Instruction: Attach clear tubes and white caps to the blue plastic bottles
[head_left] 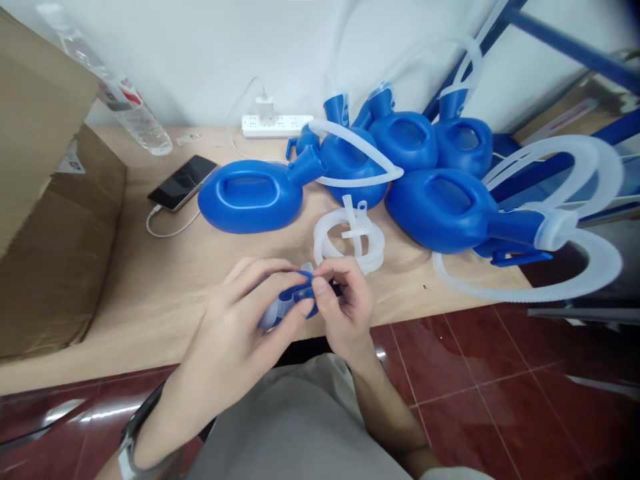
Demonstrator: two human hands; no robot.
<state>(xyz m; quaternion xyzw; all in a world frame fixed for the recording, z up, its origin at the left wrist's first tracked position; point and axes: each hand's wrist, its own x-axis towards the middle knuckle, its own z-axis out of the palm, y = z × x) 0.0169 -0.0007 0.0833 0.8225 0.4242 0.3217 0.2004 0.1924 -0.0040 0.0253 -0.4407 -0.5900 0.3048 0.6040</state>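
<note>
At the table's front edge, my left hand (pixel 250 313) curls around a small blue and translucent plastic cap (pixel 303 303). Thumb and index finger of my right hand (pixel 345 300) pinch the right side of the same piece. Fingers cover much of it, so its full shape is hidden. Just beyond my hands lies a coiled translucent hose (pixel 320 240). A blue urinal bottle (pixel 250 197) with a handle opening rests on its side behind my left hand, its neck pointing right and uncapped.
Several more blue bottles (pixel 435 210) with hoses crowd the right side. A charging phone (pixel 183 181), a water bottle (pixel 145 127) and a cardboard box (pixel 60 247) occupy the left. A power strip (pixel 295 125) lies along the wall; a blue metal frame (pixel 570 43) stands at right.
</note>
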